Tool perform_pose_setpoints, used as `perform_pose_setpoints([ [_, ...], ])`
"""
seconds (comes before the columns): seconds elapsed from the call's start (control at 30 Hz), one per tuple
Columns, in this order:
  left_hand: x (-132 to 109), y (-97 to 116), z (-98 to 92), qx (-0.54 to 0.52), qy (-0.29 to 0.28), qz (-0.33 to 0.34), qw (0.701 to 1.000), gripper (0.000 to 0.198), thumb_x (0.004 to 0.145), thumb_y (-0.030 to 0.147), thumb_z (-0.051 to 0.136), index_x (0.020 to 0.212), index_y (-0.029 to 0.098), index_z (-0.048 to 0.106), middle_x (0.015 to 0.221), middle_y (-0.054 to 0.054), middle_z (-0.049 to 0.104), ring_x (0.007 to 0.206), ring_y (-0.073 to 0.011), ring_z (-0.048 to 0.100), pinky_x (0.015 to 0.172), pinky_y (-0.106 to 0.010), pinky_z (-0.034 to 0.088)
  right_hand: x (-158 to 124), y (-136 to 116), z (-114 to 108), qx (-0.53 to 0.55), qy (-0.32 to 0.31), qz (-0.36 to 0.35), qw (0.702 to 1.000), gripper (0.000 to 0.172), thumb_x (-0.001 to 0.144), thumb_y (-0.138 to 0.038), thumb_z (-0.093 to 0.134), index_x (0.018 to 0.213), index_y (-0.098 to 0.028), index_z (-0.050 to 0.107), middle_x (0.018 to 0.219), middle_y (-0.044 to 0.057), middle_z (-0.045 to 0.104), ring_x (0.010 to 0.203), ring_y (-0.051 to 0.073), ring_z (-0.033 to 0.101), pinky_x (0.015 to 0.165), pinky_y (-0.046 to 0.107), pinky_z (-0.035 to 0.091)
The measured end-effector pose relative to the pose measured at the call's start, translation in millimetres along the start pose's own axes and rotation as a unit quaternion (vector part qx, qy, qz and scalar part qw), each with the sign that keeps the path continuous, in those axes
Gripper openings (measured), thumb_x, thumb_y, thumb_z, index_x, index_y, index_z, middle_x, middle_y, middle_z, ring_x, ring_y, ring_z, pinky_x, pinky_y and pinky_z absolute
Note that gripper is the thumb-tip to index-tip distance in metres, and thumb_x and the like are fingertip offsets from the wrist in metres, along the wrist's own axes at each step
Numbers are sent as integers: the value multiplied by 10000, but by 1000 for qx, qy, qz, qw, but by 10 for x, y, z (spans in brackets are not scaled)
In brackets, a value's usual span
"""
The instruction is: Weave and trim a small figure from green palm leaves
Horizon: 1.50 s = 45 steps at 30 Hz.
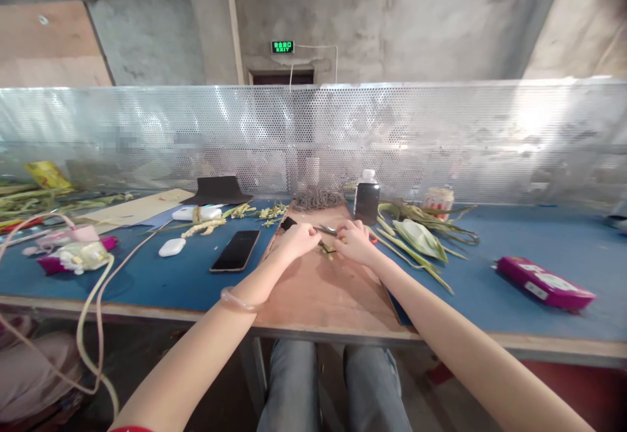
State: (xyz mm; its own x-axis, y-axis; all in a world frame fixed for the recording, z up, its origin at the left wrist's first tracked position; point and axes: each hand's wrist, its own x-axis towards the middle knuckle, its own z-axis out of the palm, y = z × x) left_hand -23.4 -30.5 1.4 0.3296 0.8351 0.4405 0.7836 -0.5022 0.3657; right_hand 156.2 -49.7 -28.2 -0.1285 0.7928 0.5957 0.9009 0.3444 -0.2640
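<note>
Both my arms reach out over a brown wooden board [328,295] that lies on the blue table [161,282]. My left hand [300,238] is closed, its fingers pinched on a small yellow-green leaf strip [327,249] lying on the board. My right hand [353,241] is closed too, pinching the same strip from the other side. The two hands are almost touching. A clear bangle [238,300] sits on my left wrist. Small scissors [326,229] lie just behind the hands.
A black phone [236,250] and a white earbud case [172,247] lie left of the board. Green palm leaves [421,236], a dark bottle [367,201] and a pink packet [543,283] are to the right. A perforated metal screen [441,138] backs the table.
</note>
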Motion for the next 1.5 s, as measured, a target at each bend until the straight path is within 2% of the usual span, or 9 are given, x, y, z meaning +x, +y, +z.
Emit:
perform_pose_setpoints([
  [0.1, -6, -5, 7, -4, 4, 41, 999, 175, 731, 262, 531, 669, 163, 661, 656, -75, 680, 613, -193, 609, 575, -256, 397, 18, 39, -5, -1, 17, -2, 1000, 174, 708, -227, 543, 629, -226, 699, 988, 50, 611, 945, 256, 402, 768, 386, 299],
  [0.23, -3, 11, 16, -48, -44, 118, 991, 114, 702, 237, 608, 744, 169, 689, 701, -51, 685, 647, -179, 623, 615, -243, 438, 29, 62, -55, 0, 13, -21, 1000, 136, 683, -214, 572, 652, -227, 704, 1028, 47, 592, 966, 251, 400, 782, 377, 305],
  [0.33, 9, 21, 13, -96, -77, 214, 969, 169, 685, 176, 636, 837, 193, 707, 904, -55, 699, 807, -177, 643, 723, -239, 460, 14, 51, -98, -22, -19, -49, 998, 104, 673, -228, 612, 661, -238, 715, 1055, 48, 577, 1003, 262, 388, 810, 386, 290],
  [0.4, 16, 21, 5, -111, -95, 250, 957, 202, 686, 146, 641, 856, 224, 718, 968, -40, 694, 878, -175, 637, 777, -239, 456, 1, 38, -108, -34, -57, -73, 995, 85, 671, -262, 642, 678, -259, 726, 1085, 47, 564, 1033, 273, 377, 827, 395, 277],
  [0.57, 18, 44, -21, -60, -123, 204, 969, 168, 698, 135, 653, 792, 245, 739, 844, -8, 716, 804, -175, 640, 758, -240, 456, -14, 1, -88, -37, -86, -99, 991, 110, 683, -341, 675, 717, -260, 741, 1132, 54, 549, 1062, 280, 366, 852, 398, 262],
  [0.7, 18, 98, -41, -6, -108, 177, 978, 131, 690, 134, 664, 735, 228, 744, 801, -14, 718, 732, -167, 628, 699, -227, 443, -21, -29, -98, -31, -84, -108, 990, 104, 716, -246, 635, 694, -238, 737, 1112, 52, 565, 1055, 262, 376, 848, 385, 263],
  [0.93, 32, 46, -23, 46, -68, 167, 983, 79, 695, 193, 668, 675, 214, 741, 628, -29, 675, 600, -169, 581, 596, -245, 401, -31, -51, -119, -24, -101, -98, 990, 107, 724, -234, 624, 696, -218, 727, 1099, 68, 570, 1052, 270, 390, 850, 390, 280],
  [1.23, 37, 14, -44, 56, -55, 205, 976, 127, 755, 210, 603, 761, 201, 730, 730, -56, 698, 673, -189, 613, 634, -263, 409, -17, 15, -54, -28, -96, -114, 988, 120, 733, -209, 585, 706, -197, 701, 1094, 77, 567, 1028, 266, 401, 834, 390, 291],
  [1.5, -11, 30, -31, 182, -64, 178, 965, 211, 746, 48, 505, 875, 163, 626, 822, -81, 681, 786, -211, 627, 664, -273, 421, 3, 47, 61, -54, -60, -97, 992, 132, 708, -122, 524, 680, -164, 646, 1068, 98, 532, 985, 252, 377, 790, 361, 300],
])
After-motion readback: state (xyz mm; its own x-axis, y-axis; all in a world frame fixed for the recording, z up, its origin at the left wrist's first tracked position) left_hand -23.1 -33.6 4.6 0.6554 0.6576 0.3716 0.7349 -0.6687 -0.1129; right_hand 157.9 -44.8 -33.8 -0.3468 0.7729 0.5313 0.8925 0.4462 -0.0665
